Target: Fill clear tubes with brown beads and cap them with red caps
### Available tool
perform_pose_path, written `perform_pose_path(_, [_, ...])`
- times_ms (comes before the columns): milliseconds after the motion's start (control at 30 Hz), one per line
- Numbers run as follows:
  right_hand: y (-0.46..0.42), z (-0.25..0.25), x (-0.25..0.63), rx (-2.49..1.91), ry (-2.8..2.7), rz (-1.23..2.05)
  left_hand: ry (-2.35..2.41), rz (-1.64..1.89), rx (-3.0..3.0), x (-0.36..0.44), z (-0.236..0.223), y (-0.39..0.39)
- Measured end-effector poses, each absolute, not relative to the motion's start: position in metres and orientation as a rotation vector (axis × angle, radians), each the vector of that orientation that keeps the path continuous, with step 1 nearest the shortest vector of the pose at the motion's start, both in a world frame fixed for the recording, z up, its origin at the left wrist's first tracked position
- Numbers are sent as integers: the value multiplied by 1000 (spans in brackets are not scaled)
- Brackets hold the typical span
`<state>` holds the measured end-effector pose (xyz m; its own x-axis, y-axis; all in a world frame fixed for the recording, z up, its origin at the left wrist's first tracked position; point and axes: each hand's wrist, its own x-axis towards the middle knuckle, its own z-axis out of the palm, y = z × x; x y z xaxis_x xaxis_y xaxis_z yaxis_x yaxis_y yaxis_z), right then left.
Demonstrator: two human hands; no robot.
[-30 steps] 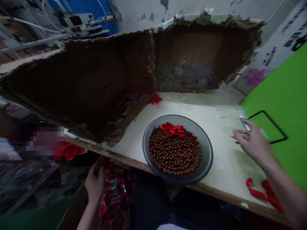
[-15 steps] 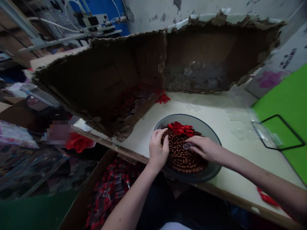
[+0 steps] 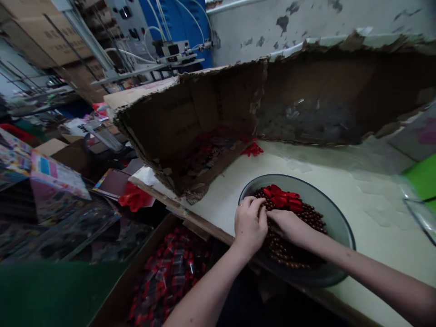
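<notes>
A grey translucent bowl (image 3: 337, 227) on the white tabletop holds many shiny brown beads (image 3: 284, 254). Small red plastic pieces (image 3: 281, 198) lie heaped on the beads toward the far side. Over the bowl's left side, my left hand (image 3: 251, 225) has its fingers curled, thumb close to the fingertips. My right hand (image 3: 289, 227) reaches in from the right, its fingers pinched and meeting the left fingertips above the beads. Whatever lies between the fingers of both hands is hidden.
Behind the bowl stands a torn-edged cardboard box (image 3: 218, 100) with red pieces and clear plastic parts inside. More red pieces (image 3: 252, 149) lie at its opening. Below the table edge, a carton holds many red-and-clear items (image 3: 170, 268). A green panel (image 3: 422, 181) stands at right.
My right hand has moved left across the bowl to meet my left hand. The small clear plastic piece it held is now out of sight. The view has shifted left.
</notes>
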<state>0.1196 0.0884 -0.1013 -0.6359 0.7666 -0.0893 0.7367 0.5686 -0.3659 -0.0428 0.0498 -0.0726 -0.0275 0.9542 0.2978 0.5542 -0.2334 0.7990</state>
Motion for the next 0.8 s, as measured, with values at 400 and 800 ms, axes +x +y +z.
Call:
perform_pose_path(400, [71, -64, 147, -1197, -1701, 1436, 1434, 1318, 1719, -47, -73, 55])
perform_pose_path(800, [54, -30, 163, -1148, -1647, 1286, 877, 1093, 1231, -18, -45, 47])
